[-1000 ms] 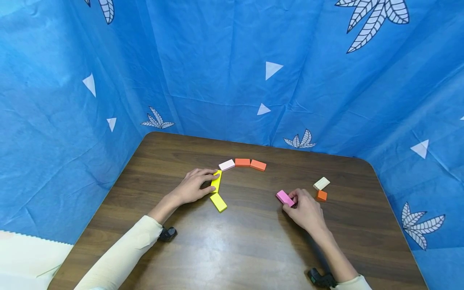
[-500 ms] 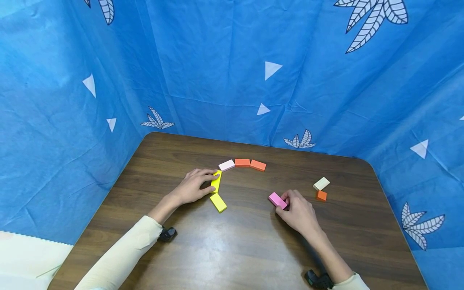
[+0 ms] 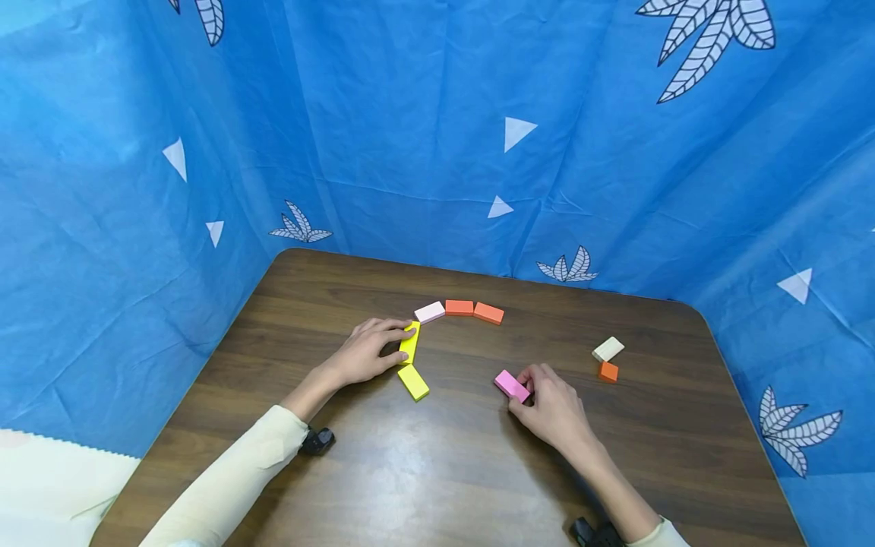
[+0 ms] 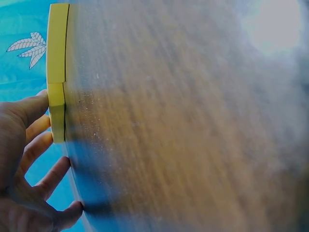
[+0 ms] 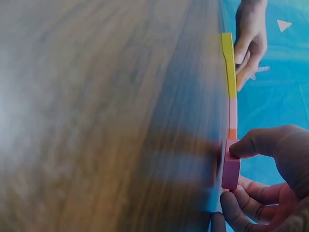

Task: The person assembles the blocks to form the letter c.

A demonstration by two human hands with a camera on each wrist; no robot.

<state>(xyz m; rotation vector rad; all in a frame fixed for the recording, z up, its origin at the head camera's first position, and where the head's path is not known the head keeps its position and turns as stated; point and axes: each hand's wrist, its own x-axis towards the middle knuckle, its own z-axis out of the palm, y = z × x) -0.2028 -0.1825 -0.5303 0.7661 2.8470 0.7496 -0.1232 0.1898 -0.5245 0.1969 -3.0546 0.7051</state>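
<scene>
My right hand point(image 3: 554, 406) pinches a pink block point(image 3: 511, 386) between thumb and fingers, low over the brown table point(image 3: 437, 471). In the right wrist view, the thumb lies on one side of the pink block point(image 5: 231, 164) and fingers on the other. My left hand point(image 3: 365, 351) holds a yellow block point(image 3: 410, 342), its thumb at the near end and a fingertip farther up. A second yellow block point(image 3: 413, 382) lies angled against that near end. Beyond the far end, a pale pink block point(image 3: 430, 312) and two orange-red blocks point(image 3: 459, 308) continue the curved row.
To the right lie a cream block point(image 3: 608, 349) and a small orange block point(image 3: 608, 371), close together. Blue patterned cloth point(image 3: 410, 152) hangs behind the table and on both sides.
My right hand has moved left and slightly nearer to me, carrying the pink block. The left hand stays on the yellow block, and the row has kept its shape.
</scene>
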